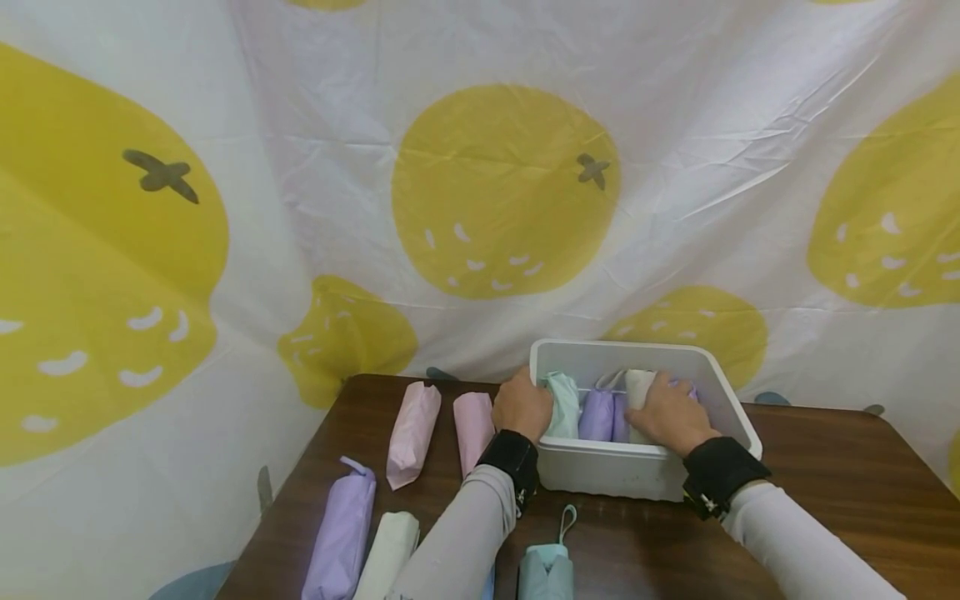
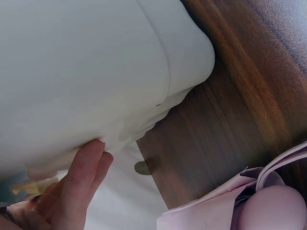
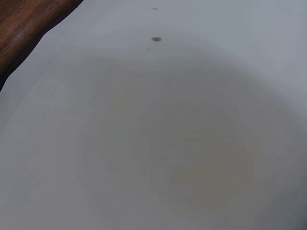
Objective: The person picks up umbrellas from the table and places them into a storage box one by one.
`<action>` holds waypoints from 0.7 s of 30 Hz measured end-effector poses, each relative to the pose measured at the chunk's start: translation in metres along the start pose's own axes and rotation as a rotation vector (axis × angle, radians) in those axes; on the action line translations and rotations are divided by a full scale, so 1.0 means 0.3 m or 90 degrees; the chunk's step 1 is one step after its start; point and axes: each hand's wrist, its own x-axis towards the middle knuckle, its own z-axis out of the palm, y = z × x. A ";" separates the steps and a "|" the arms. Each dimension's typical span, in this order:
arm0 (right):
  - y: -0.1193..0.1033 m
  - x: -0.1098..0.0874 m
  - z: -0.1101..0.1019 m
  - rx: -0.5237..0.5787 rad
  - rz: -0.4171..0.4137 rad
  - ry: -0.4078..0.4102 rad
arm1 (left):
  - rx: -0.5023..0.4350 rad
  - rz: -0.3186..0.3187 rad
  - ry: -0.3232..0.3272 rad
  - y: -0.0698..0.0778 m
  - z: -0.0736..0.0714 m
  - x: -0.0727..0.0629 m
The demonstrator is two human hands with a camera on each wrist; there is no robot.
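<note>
A white plastic box holds several folding umbrellas standing side by side. My left hand grips the box's left side at the rim, and in the left wrist view its fingers lie along the outer wall. Just inside that wall is a mint umbrella, then a purple umbrella with another purple piece beside it. My right hand reaches over the front rim and grips a cream umbrella; its fingertips are partly hidden. The right wrist view shows mostly the box's pale wall.
On the brown table, left of the box, lie two pink umbrellas, a purple umbrella and a pale cream umbrella. A teal umbrella with a strap lies in front. A lemon-print cloth hangs behind.
</note>
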 end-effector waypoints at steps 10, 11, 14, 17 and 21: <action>0.004 0.001 -0.004 0.002 0.000 -0.023 | 0.000 -0.001 -0.002 -0.004 0.004 -0.002; 0.004 0.001 -0.005 0.001 0.001 -0.025 | -0.001 -0.001 -0.002 -0.004 0.005 -0.002; 0.004 0.001 -0.005 -0.001 0.005 -0.031 | -0.001 -0.001 0.000 -0.004 0.005 -0.002; 0.005 0.002 -0.003 -0.005 0.007 -0.032 | -0.005 -0.002 0.003 -0.004 0.003 -0.001; 0.004 -0.001 -0.001 -0.012 0.007 -0.029 | -0.012 -0.002 0.004 -0.006 0.003 -0.002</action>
